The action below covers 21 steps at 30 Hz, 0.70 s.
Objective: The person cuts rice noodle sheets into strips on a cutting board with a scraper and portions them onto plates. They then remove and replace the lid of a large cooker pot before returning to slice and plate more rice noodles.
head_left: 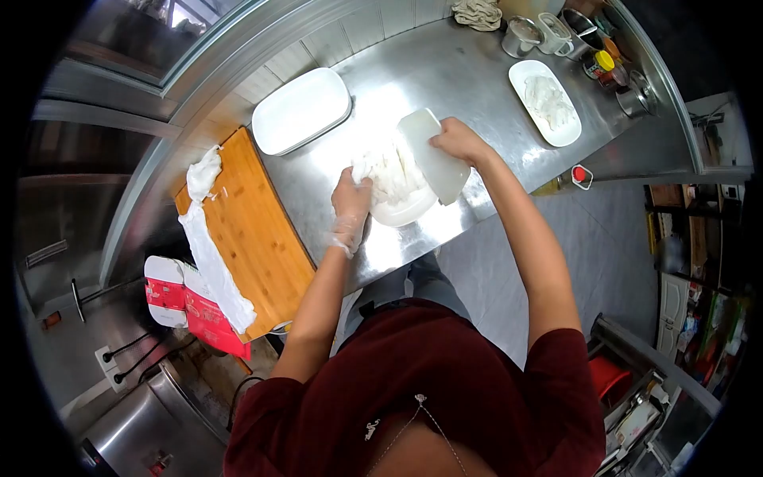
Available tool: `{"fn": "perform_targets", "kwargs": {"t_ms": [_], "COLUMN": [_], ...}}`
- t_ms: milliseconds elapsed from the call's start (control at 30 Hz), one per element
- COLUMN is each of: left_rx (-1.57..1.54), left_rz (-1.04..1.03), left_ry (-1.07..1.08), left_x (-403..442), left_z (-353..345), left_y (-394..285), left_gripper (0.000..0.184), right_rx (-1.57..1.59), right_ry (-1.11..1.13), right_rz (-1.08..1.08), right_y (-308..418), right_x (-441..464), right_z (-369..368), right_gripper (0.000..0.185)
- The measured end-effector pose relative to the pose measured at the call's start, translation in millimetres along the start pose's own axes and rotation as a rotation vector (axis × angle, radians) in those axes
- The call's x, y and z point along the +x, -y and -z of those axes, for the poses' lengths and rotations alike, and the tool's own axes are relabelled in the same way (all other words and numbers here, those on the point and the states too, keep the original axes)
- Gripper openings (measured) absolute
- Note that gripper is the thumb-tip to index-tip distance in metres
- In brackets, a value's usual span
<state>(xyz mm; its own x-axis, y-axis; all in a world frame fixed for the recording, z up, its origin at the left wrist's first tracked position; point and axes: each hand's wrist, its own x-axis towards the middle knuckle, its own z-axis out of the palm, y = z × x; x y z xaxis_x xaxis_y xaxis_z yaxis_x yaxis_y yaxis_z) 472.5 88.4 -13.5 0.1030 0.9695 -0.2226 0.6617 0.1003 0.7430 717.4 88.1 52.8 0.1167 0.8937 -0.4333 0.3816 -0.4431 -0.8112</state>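
Observation:
My right hand (461, 143) grips a translucent white plastic container (435, 159) by its edge and holds it tilted over a white plate (401, 213). Pale, stringy white food (393, 176) lies heaped on that plate, just left of the container. In a clear plastic glove, my left hand (350, 200) is at the left side of the heap, its fingers closed against some of the white food. The fingertips are partly hidden there.
Stacked white trays (302, 110) stand at the back left, beside a wooden cutting board (253, 230) with a white cloth (213, 266). At right, a white dish (548, 103) holds similar food. Jars, including a yellow-lidded one (599, 63), and a cloth (477, 13) line the back.

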Motion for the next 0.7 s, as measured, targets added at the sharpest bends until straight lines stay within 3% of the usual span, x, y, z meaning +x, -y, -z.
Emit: {"fn": "perform_targets", "kwargs": {"t_ms": [100,300,400,500,600,700], "left_rx": [0.007,0.084,-0.002,-0.409,-0.485,-0.645], "left_rz": [0.003,-0.022,0.066,0.035,0.101,0.118], "left_ry": [-0.016,0.023,0.102,0.114,0.139,0.003], "left_x": [-2,-3,1,8,9,-2], "left_z": [2,-4,-13,-27,-28,-25], "left_y": [-3,-7,-18,-5,-7,-10], "left_gripper": [0.041,0.051,0.056,0.048,0.042,0.041], "right_rx": [-0.060,-0.409,-0.460,-0.478,-0.528,-0.581], "right_ry": [0.157,0.119,0.195,0.219,0.126,0.137], "right_rz": [0.158,0.152,0.185,0.226,0.199,0.220], "right_y": [9,16,23,27,25,29], "right_x": [8,32,37,33,29,28], "right_z": [-9,-19,-22,-22,-27,-28], "right_gripper": [0.031,0.031,0.032,0.031,0.031,0.031]}}
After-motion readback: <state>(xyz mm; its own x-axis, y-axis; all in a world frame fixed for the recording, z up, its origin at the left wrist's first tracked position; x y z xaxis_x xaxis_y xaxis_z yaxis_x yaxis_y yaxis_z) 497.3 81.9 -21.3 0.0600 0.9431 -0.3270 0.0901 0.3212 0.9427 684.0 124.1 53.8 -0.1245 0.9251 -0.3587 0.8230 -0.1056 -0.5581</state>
